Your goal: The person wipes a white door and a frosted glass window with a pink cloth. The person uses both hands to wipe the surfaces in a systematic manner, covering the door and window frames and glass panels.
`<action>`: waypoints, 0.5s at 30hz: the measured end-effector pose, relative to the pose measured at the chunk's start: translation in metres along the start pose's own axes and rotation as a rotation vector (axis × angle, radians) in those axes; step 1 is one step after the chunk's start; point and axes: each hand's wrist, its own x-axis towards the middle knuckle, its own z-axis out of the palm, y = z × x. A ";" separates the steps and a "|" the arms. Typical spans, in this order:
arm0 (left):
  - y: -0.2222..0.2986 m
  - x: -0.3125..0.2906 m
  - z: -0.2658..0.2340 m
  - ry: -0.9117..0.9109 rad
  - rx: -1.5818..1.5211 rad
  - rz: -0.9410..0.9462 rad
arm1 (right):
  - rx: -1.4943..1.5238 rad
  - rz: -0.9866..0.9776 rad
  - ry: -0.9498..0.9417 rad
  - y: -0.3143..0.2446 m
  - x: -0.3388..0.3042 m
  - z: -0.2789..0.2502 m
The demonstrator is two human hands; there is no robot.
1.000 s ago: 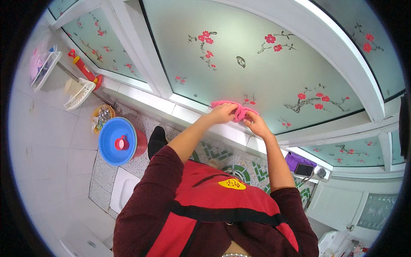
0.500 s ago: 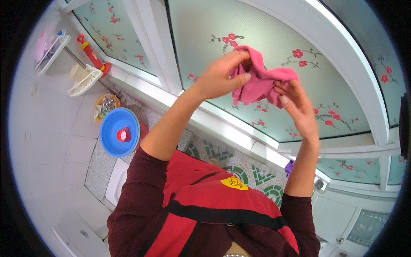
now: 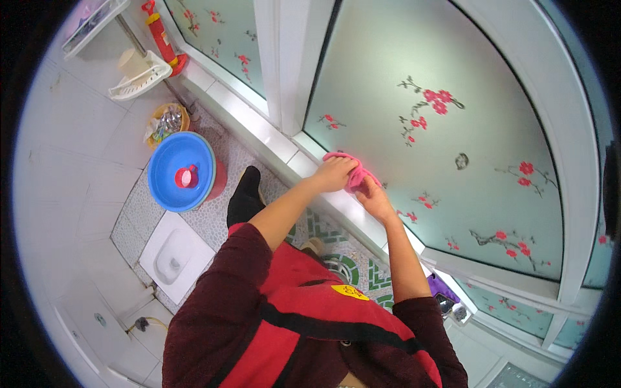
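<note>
A crumpled pink cloth (image 3: 357,179) is bunched low against a frosted glass panel (image 3: 479,110) printed with red blossom sprigs, just above the white tiled ledge (image 3: 301,163). My left hand (image 3: 334,174) is closed over the cloth's left side. Fingers of my right hand (image 3: 374,198) pinch its right end. Part of the cloth is hidden under the hands.
At left, a blue basin (image 3: 162,158) holding a red cup (image 3: 186,176) sits on a red bucket (image 3: 220,178). Behind it stands a yellow basket (image 3: 155,129). A squat toilet (image 3: 162,271) is set in the floor. A purple item (image 3: 442,288) lies on the ledge, right.
Both hands have come down with the pink cloth, from held up before the glass to the panel's bottom edge by the ledge. The cloth is now more bunched.
</note>
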 end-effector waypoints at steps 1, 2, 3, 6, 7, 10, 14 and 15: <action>-0.010 -0.004 0.006 0.011 0.039 -0.007 | -0.078 -0.009 0.023 0.008 0.008 0.010; -0.020 -0.009 0.011 0.020 0.077 -0.013 | -0.155 -0.018 0.046 0.017 0.015 0.019; -0.024 -0.014 0.011 0.028 0.116 -0.020 | -0.231 -0.029 0.069 0.012 0.017 0.025; -0.031 -0.016 0.012 0.054 0.119 -0.046 | -0.017 -0.025 0.041 0.012 0.027 0.026; -0.030 -0.014 0.006 0.066 0.045 -0.079 | 0.095 -0.043 0.047 -0.005 0.028 0.022; -0.015 -0.004 -0.024 0.149 -0.064 -0.122 | 0.207 -0.135 0.086 -0.060 0.010 -0.002; 0.011 0.015 -0.072 0.246 -0.120 -0.100 | 0.160 -0.267 0.163 -0.113 0.005 -0.039; 0.018 0.019 -0.085 0.279 -0.137 -0.078 | 0.139 -0.291 0.191 -0.127 0.002 -0.046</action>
